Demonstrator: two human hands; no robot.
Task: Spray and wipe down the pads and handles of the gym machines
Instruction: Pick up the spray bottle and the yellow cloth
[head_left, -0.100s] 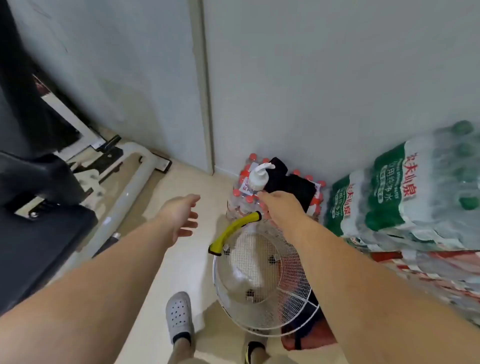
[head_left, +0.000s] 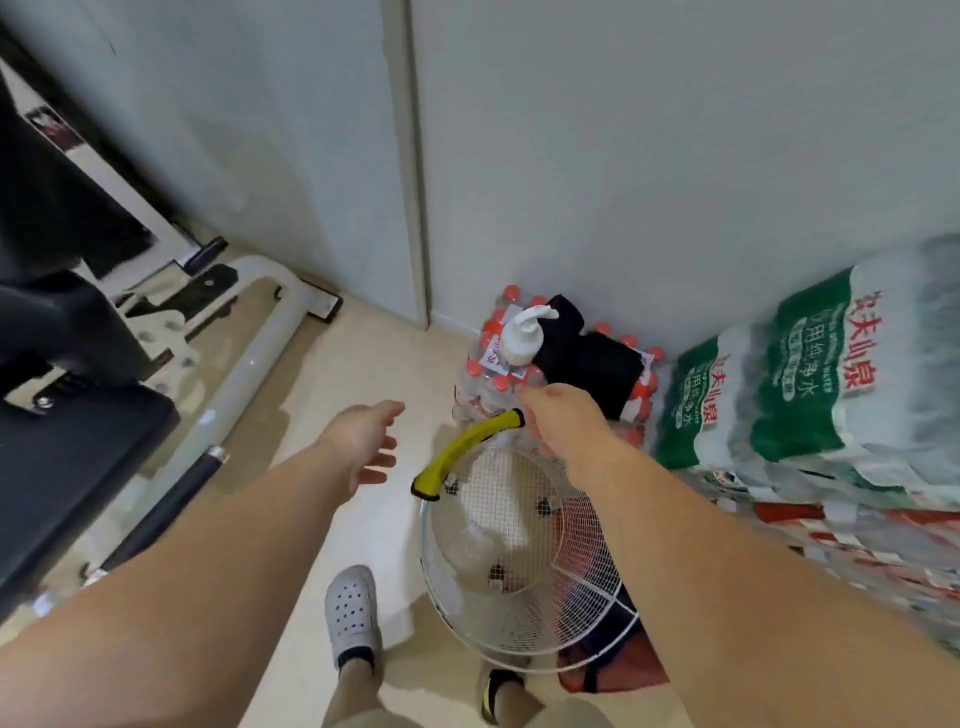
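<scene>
The white bottle (head_left: 522, 338) stands on the pack of water bottles (head_left: 480, 387), near its front left corner, and the black cloth (head_left: 589, 364) touches it on the right. The right hand (head_left: 563, 421) is just at the bottle's base; its fingers are hidden behind the hand, so I cannot tell if they are curled. The left hand (head_left: 361, 441) hangs open and holds nothing. Better to take the bottle by the body and lift it straight, because the caps under it look uneven. The bottle's lower part is covered and its head is blurred
</scene>
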